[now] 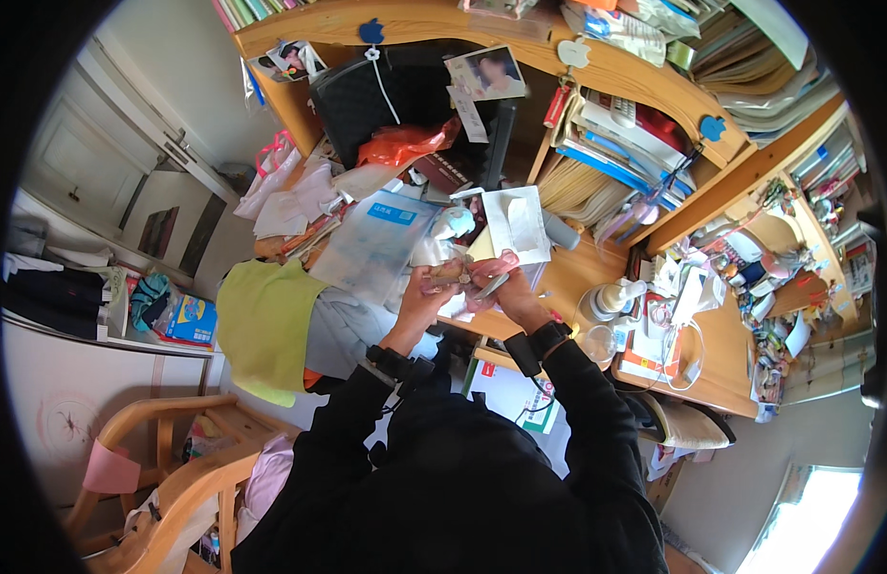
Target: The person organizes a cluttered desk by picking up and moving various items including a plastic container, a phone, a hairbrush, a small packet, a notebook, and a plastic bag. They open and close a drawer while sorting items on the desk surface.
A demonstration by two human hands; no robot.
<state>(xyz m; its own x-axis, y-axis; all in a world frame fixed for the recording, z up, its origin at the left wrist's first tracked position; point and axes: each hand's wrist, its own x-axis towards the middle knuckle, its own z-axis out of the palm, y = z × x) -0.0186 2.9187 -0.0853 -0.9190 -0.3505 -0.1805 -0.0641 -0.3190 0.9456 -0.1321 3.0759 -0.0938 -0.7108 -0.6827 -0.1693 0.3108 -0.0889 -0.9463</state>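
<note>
Both hands meet over the front edge of a cluttered wooden desk (594, 269). My left hand (420, 301) grips a small tan and clear item (445, 273), too small to name. In my right hand (521, 295) is a pink translucent item (495, 267), perhaps a plastic wrapper, with a thin greyish strip (492, 285) beside it. The two held items touch or overlap; which, I cannot tell. Just beyond them lie a light-blue and white soft object (453, 223) and a white paper envelope (518, 222). A translucent document folder (375, 244) lies to the left.
Clothes, one yellow-green (264, 323), hang over something left of my arm. Right of my hands stand a pump bottle (612, 298) and a clear cup (599, 343). A drawer (497, 357) juts out below the desk edge. A wooden chair (178, 473) is at lower left.
</note>
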